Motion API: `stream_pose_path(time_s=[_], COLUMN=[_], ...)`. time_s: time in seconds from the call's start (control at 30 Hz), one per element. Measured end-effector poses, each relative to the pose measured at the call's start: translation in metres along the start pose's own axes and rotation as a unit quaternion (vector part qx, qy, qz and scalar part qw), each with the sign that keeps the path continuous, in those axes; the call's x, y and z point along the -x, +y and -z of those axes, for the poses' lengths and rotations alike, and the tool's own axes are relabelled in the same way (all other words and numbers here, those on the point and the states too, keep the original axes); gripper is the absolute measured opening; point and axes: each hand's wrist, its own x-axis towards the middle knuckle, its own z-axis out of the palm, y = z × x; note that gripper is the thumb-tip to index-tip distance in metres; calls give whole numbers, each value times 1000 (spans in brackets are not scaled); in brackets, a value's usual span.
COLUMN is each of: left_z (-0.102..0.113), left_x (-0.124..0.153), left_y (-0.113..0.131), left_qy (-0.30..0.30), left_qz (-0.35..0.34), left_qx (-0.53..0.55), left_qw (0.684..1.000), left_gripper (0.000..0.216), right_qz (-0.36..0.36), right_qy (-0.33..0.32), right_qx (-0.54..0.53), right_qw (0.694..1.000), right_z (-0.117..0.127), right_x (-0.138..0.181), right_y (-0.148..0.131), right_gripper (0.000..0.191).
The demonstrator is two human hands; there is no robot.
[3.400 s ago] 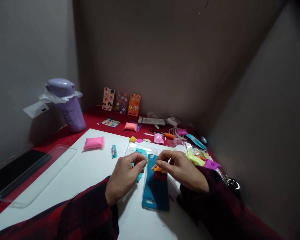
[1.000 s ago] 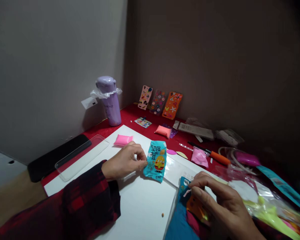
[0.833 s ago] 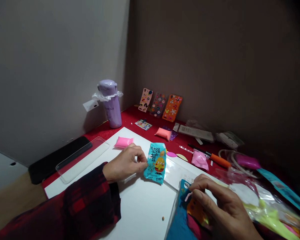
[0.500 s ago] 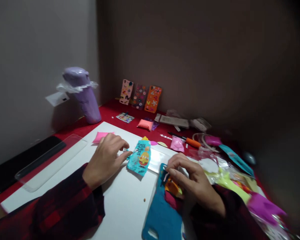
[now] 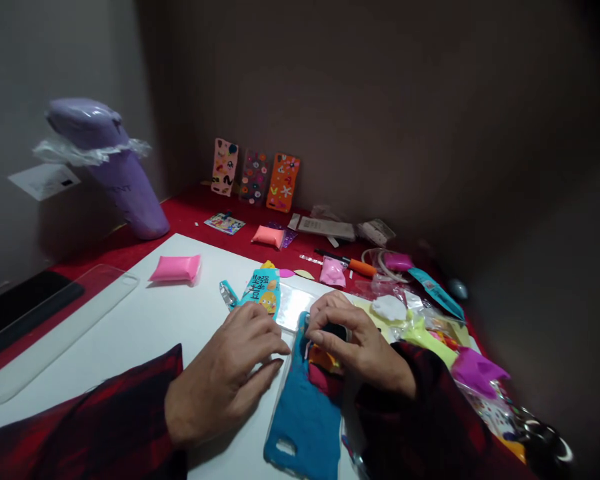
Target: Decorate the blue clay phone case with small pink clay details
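A blue phone case (image 5: 305,417) lies on the white board (image 5: 145,320), with orange and dark red clay pieces (image 5: 323,367) stuck near its top. My right hand (image 5: 355,343) rests over those pieces, fingers curled and pinching at them. My left hand (image 5: 227,377) lies beside the case's left edge, fingers stretched flat on the board and holding nothing. Just beyond its fingertips lies a teal snack packet (image 5: 260,293) on a clear plastic sheet (image 5: 293,310).
A pink clay pack (image 5: 176,268) lies on the board. A purple bottle (image 5: 113,167) stands at the left wall. Three decorated phone cases (image 5: 255,175) lean on the back wall. An orange-handled tool (image 5: 350,263), clay bags and wrappers (image 5: 430,327) crowd the right. A clear case (image 5: 55,327) lies left.
My left hand has let go of the teal packet, which now lies on the board, and has come back beside the blue case. The view has swung right.
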Motion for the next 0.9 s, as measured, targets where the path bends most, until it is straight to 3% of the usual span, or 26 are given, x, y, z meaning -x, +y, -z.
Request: stream_pose_path(time_s=[0.23, 0.47, 0.9], left_z=[-6, -10, -32], left_x=[2, 9, 27], left_y=[0, 12, 14], left_qy=[-24, -38, 62], left_qz=[3, 21, 49], left_qx=[-11, -9, -102], left_qw=[1000, 999, 992], left_gripper=[22, 14, 25], right_qz=[-8, 4, -32], right_qy=[-22, -13, -34], right_qx=[12, 11, -26], right_qw=[1000, 1000, 999], right_z=[-1, -2, -4], right_x=[0, 0, 0], right_y=[-4, -3, -3], right_gripper=[10, 8, 15])
